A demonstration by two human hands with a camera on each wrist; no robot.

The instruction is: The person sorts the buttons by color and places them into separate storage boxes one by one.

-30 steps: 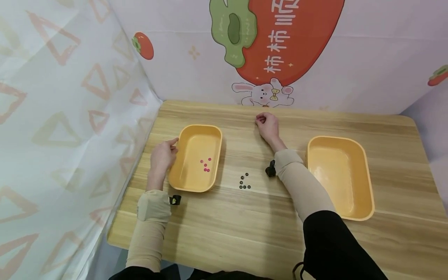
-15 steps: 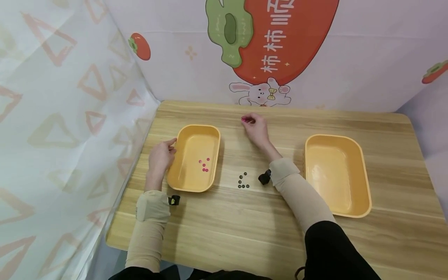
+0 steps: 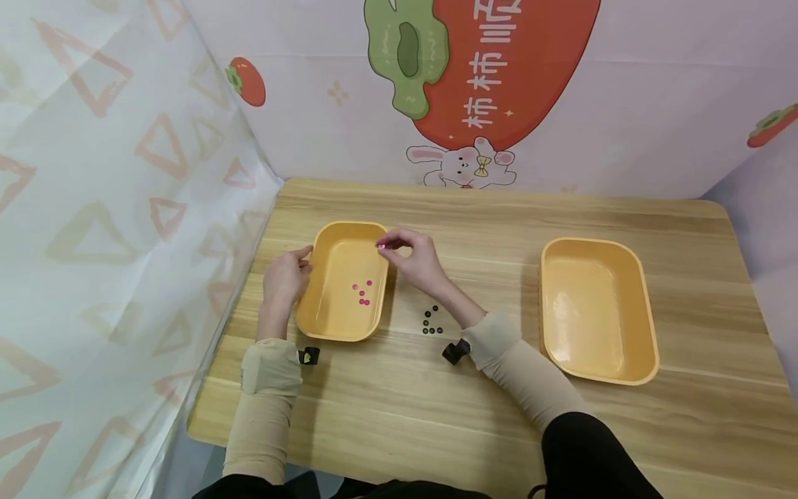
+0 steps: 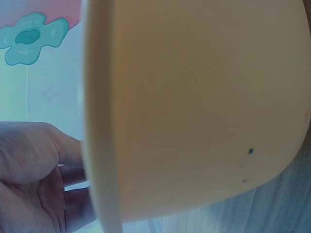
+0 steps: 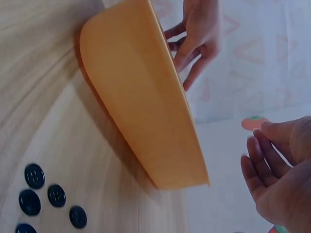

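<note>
My right hand (image 3: 416,261) is at the right rim of the left yellow bin (image 3: 339,329), thumb and forefinger pinching a small pink button (image 3: 382,247). In the right wrist view the button is hidden behind the fingertips. Several pink buttons (image 3: 362,293) lie on that bin's floor. At its left rim rests my left hand (image 3: 283,284), fingers loose and touching the edge. The left wrist view shows the bin's wall (image 4: 194,97) filling most of the picture. Several black buttons (image 5: 56,195) lie on the table just right of this bin.
A second, larger yellow bin (image 3: 595,305) stands at the right of the wooden table (image 3: 386,416). Printed cloth hangs behind the table (image 3: 312,125) and along its left side. Small black cameras sit at both wrists, the right one (image 3: 456,351) close by the black buttons.
My right hand has come from the table's far edge left and nearer, to the left bin's rim, with the pink button now showing in its pinch. The left hand has kept its place.
</note>
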